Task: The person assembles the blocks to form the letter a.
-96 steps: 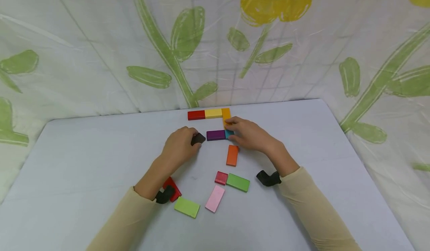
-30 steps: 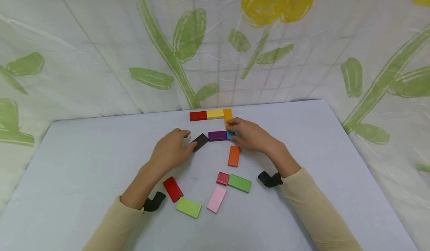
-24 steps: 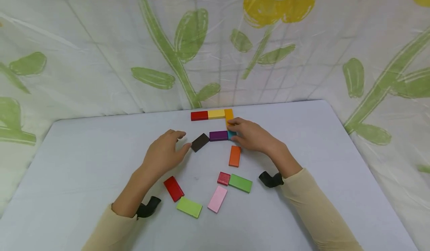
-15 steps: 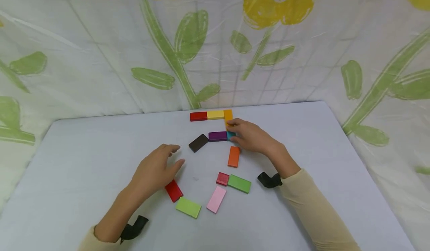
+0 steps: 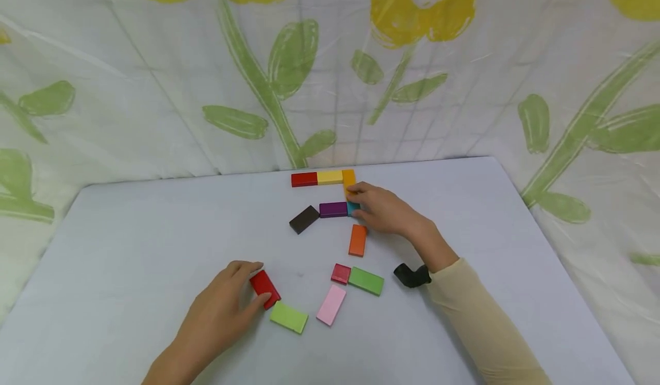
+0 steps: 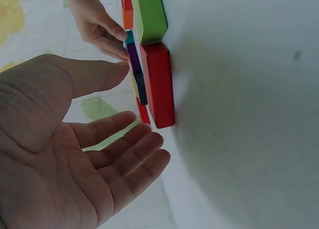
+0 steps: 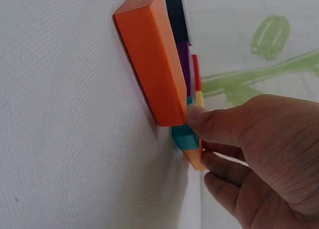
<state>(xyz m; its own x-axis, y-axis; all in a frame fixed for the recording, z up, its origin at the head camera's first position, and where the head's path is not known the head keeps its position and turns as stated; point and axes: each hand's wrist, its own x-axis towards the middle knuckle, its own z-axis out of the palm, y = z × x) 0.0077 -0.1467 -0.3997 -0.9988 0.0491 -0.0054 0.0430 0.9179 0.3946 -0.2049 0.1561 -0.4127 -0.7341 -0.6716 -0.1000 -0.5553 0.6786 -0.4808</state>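
Observation:
My left hand [image 5: 219, 307] reaches around a red block [image 5: 264, 289] at the near left, thumb and fingers spread on either side. In the left wrist view a gap shows between the fingers and the red block [image 6: 158, 84]. At the far middle, my right hand [image 5: 387, 208] pinches a teal block [image 5: 352, 208], thumb on its near side, fingertips by an amber block [image 5: 348, 177]. The right wrist view shows the thumb against the teal block [image 7: 184, 138], which is partly hidden. A purple block [image 5: 333, 209] adjoins it, with a dark block [image 5: 304, 219] slanting off the purple one's left end.
Another red block [image 5: 304, 179] and a yellow block [image 5: 330, 177] line up left of the amber one. An orange block [image 5: 357, 240], a small pinkish-red block [image 5: 340, 273], a green block [image 5: 366, 281], a pink block [image 5: 331, 305] and a lime block [image 5: 289, 317] lie nearer.
My left hand has let go of the dark block and moved back and left to the near red block. The dark block now lies slanted beside the purple one. My right hand has stayed put.

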